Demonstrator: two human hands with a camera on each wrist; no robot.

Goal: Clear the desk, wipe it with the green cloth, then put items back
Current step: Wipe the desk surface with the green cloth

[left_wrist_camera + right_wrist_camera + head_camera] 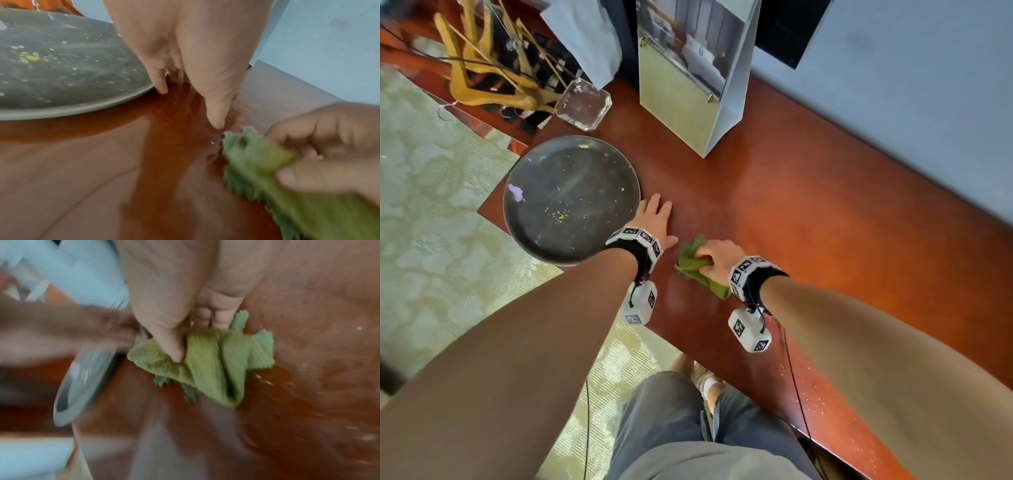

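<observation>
Where the red-brown desk (808,219) ends at its left corner, a round dark plate (571,200) speckled with crumbs sits with part of its rim overhanging the near edge above the patterned carpet (431,212). Past it, toward the far-left end of the desk, lie a clear square glass ashtray (583,104) and a heap of wooden hangers (489,65). A tall pale paper bag (698,75) stands upright at the back edge against the blue-grey wall (911,89).

Just right of the plate, the left hand (655,224) lies flat on the desk top, fingers straight and spread, holding nothing; in the left wrist view its little finger touches the plate's rim.

Close beside it, near the front edge, the right hand (717,258) bears down on the green cloth (697,269), fingers curled over the bunched fabric and the thumb pressed into a fold. The cloth is crumpled into a rough strip whose long axis runs on a slant, one frayed end pointing toward the left hand's thumb, the other trailing back under the right wrist toward the front edge. Pale specks dot the desk further right along the front edge.
</observation>
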